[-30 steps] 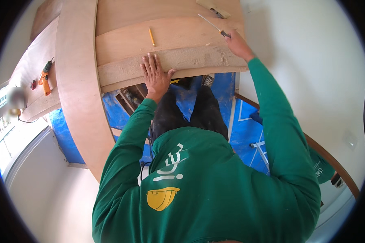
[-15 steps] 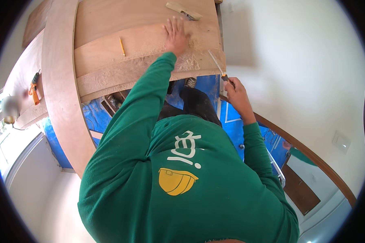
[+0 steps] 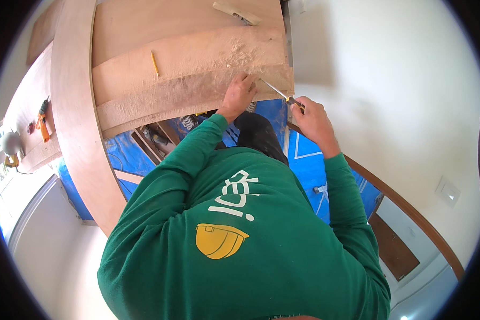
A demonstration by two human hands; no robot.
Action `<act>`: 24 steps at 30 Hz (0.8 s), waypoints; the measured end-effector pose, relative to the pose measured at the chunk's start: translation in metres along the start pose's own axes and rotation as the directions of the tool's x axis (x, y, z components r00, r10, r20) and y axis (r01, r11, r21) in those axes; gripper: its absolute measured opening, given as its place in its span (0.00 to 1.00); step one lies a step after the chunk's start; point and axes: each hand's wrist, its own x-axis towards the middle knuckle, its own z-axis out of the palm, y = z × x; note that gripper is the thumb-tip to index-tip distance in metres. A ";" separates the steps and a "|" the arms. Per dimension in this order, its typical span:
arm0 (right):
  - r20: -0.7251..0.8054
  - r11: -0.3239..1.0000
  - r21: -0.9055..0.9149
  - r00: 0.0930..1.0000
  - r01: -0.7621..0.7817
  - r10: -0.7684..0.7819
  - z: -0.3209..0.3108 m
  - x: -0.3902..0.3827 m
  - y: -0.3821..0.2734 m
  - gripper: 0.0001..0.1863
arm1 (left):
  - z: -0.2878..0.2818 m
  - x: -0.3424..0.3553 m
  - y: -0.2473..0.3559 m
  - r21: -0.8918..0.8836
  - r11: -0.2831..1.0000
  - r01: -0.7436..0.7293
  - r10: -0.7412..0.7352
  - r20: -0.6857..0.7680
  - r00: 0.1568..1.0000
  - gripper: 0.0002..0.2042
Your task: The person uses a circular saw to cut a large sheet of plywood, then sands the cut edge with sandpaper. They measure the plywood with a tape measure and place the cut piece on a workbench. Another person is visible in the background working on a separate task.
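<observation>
My right hand [image 3: 314, 121] is wrapped around the black-and-yellow handle of a screwdriver [image 3: 274, 90]. Its long metal shaft points up and left, with the tip at the wooden board [image 3: 160, 101] along the worktop's near edge. Beside that tip, my left hand [image 3: 240, 95] has its fingers bent together over the board's edge. Wood shavings [image 3: 242, 53] lie just beyond the board. A yellow pencil [image 3: 154, 63] rests farther left on the plywood [image 3: 197, 50]. At the far side lies a wooden hand plane [image 3: 236, 13].
A long plywood strip [image 3: 72, 90] crosses the left side. Beyond it sits an orange-and-green power tool [image 3: 43, 120]. Blue sheeting [image 3: 304, 154] covers the floor below, where a toolbox [image 3: 152, 138] stands. A white wall [image 3: 389, 69] and a brown handrail [image 3: 410, 216] bound the right.
My left hand has come back from the shavings to the board's near edge. The screwdriver has swung lower, its tip now further left and close to the left fingers.
</observation>
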 end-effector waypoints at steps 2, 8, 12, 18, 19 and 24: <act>0.023 0.999 -0.031 0.999 -0.043 0.044 -0.001 0.006 -0.001 0.19 | 0.006 0.005 0.004 0.074 0.997 -0.017 0.019 -0.035 0.999 0.17; 0.085 0.990 -0.135 0.995 -0.047 0.059 -0.003 0.015 -0.002 0.20 | 0.010 0.014 0.005 0.134 0.989 0.062 -0.058 -0.031 0.998 0.11; 0.077 0.995 -0.070 0.994 -0.067 0.073 -0.004 0.011 -0.006 0.20 | 0.008 0.019 0.004 0.133 0.989 0.071 -0.064 -0.053 0.997 0.09; 0.055 0.995 -0.066 0.995 -0.077 0.081 -0.003 0.010 -0.015 0.19 | 0.003 0.025 0.008 0.147 0.983 0.113 -0.118 0.028 0.993 0.11; 0.067 0.992 -0.080 0.992 -0.098 0.103 -0.003 0.011 -0.017 0.18 | 0.002 0.026 0.008 0.153 0.983 0.100 -0.107 0.036 0.994 0.11; 0.053 0.975 -0.220 0.998 -0.006 0.018 -0.004 0.017 -0.026 0.16 | 0.000 0.027 0.011 0.181 0.979 0.091 -0.103 0.055 0.993 0.10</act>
